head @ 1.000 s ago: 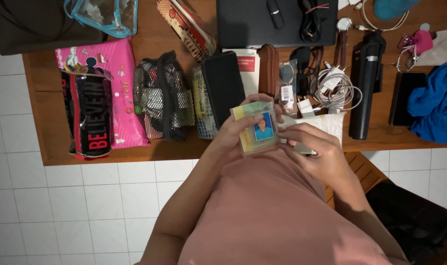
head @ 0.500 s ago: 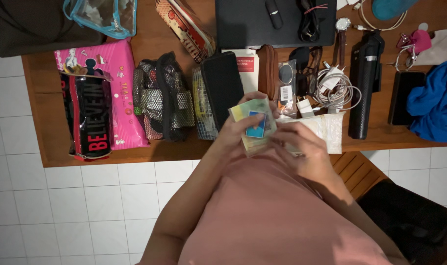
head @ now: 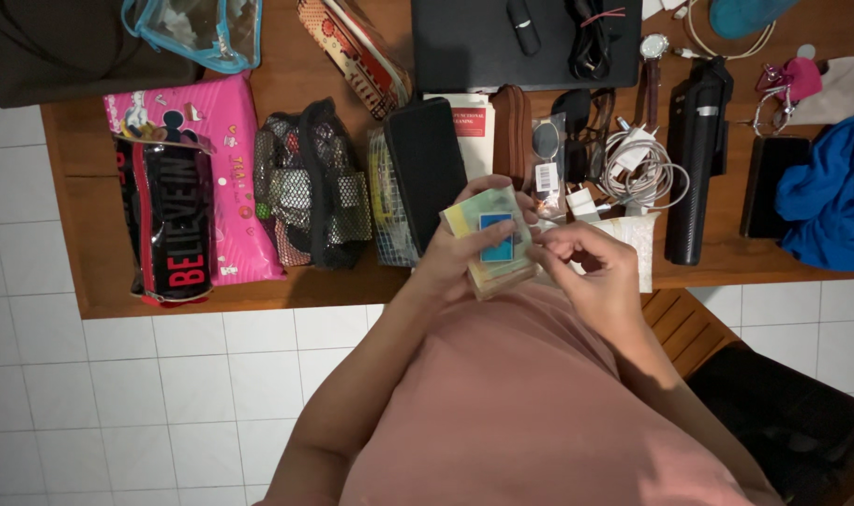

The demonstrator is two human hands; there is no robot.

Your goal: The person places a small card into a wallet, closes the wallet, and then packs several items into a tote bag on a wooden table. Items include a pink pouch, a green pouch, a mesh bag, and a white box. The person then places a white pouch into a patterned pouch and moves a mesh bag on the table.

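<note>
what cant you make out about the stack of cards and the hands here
Head view only:
- Stack of cards: lower cards hidden under the top one; left hand covers the near edge.
- Right hand: fingertips curl at the stack's right edge; contact unclear.
- White pouch: mostly hidden behind the right hand.
- Card print: too small.

Both hands sit at the bench (head: 80,272) edge, tightly hemmed in. Straight ahead, the black case (head: 427,164) and coiled white cable (head: 644,169) block the way. Bare wood opens left of the black-and-red pouch (head: 169,220), with a thin strip along the front edge.
</note>
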